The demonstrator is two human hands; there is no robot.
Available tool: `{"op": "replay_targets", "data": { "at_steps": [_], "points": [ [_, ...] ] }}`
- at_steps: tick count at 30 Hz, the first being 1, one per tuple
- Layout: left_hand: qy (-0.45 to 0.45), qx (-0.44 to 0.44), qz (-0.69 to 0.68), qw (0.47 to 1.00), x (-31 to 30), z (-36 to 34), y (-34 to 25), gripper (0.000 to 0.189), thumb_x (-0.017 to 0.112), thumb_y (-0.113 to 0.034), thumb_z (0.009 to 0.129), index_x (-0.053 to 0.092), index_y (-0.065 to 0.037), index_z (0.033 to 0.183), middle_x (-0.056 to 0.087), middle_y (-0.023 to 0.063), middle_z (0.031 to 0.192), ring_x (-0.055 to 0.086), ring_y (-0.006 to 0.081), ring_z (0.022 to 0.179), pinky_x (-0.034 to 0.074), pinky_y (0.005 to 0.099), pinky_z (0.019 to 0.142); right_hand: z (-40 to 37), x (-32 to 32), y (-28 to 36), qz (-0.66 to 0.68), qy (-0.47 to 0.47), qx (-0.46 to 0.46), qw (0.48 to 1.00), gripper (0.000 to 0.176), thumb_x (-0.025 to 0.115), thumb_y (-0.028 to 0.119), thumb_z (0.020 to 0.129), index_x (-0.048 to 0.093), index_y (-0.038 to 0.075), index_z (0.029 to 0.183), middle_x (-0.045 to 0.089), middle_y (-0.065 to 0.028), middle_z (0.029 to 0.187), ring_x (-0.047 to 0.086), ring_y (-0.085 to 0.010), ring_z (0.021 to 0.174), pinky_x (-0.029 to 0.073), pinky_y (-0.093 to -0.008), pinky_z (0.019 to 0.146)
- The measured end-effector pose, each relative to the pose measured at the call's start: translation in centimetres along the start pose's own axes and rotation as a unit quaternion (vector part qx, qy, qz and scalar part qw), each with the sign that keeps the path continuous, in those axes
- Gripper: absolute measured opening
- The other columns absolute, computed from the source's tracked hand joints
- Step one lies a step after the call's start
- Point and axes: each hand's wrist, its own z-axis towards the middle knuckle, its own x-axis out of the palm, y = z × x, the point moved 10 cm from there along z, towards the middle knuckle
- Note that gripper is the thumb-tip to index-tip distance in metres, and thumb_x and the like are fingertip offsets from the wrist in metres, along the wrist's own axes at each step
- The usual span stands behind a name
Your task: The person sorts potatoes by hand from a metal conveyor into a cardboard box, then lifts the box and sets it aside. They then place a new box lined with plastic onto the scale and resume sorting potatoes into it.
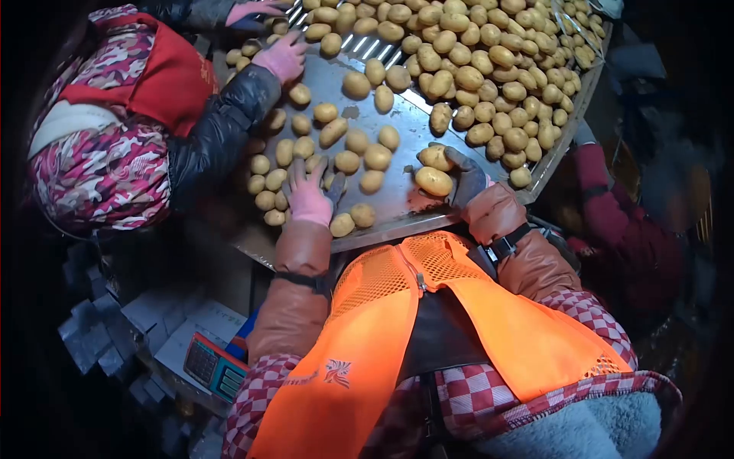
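Observation:
My left hand (309, 197), in a pink glove with grey fingertips, lies with fingers spread over potatoes (276, 180) at the left of the metal sorting table (405, 218). Its fingertips touch some of them. My right hand (468, 182), in a grey-palmed glove, is curled against two potatoes (434, 182) near the table's front edge. A dark shadow shows beneath these two. Part of the right fingers is hidden behind them. Between my hands, several loose potatoes (377, 157) are scattered on the metal.
A large potato heap (505, 76) covers the back right, beside a slotted grate (371, 47). At the left, a co-worker's pink-gloved hand (283, 58) reaches among potatoes. Another person's dark red sleeve (604, 183) is at the right. A red-framed scale display (214, 367) sits low at the left.

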Motion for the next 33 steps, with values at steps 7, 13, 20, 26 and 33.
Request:
{"op": "replay_targets", "data": {
  "at_steps": [7,13,20,26,33],
  "points": [
    [0.037,0.093,0.032,0.994,1.2,-3.7,-5.6,0.064,0.066,-0.004,0.066,0.063,-0.023,0.126,0.046,0.0074,0.146,0.035,0.032,0.141,0.023,0.0554,0.115,5.1,0.1,-1.4,-0.033,0.085,0.039,0.995,0.049,0.06,0.035,0.095,0.052,0.007,0.134,0.06,-0.0142,0.128,0.061,-0.0324,0.115,0.052,-0.0507,0.097],
    [0.021,-0.074,0.103,0.992,1.6,-4.1,4.5,0.057,0.071,-0.011,0.069,0.063,-0.026,0.123,0.052,0.0044,0.139,0.04,0.0295,0.137,0.029,0.0552,0.111,3.6,-1.2,-0.2,-0.049,0.048,0.023,0.997,0.049,0.061,0.037,0.095,0.054,0.006,0.132,0.06,-0.0144,0.128,0.062,-0.0314,0.112,0.052,-0.0495,0.096],
    [0.069,0.046,0.114,0.99,2.0,3.8,-6.6,0.053,0.054,-0.006,0.084,0.057,-0.029,0.132,0.058,0.0109,0.129,0.048,0.0353,0.129,0.046,0.0485,0.1,4.5,-2.2,0.6,-0.04,0.061,0.007,0.997,0.05,0.061,0.04,0.094,0.056,0.005,0.129,0.062,-0.0148,0.126,0.063,-0.0299,0.11,0.053,-0.0474,0.095],
    [0.117,-0.051,0.031,0.991,3.1,9.6,-3.5,0.038,0.054,-0.011,0.092,0.055,-0.018,0.13,0.062,0.0182,0.115,0.064,0.0349,0.102,0.052,0.0423,0.09,2.7,-1.0,0.5,-0.086,0.05,0.022,0.995,0.058,0.059,0.049,0.094,0.058,0.001,0.126,0.065,-0.0172,0.12,0.065,-0.0295,0.108,0.053,-0.0437,0.093],
    [0.0,-0.074,-0.526,0.847,3.3,3.4,-11.7,0.047,0.071,-0.007,0.087,0.053,-0.004,0.131,0.065,0.0162,0.115,0.061,0.0227,0.107,0.05,0.0345,0.092,0.6,2.9,1.0,0.067,0.149,0.042,0.986,0.057,0.053,0.054,0.096,0.061,0.002,0.118,0.066,-0.0162,0.114,0.065,-0.0299,0.104,0.052,-0.043,0.088]
  ]
}}
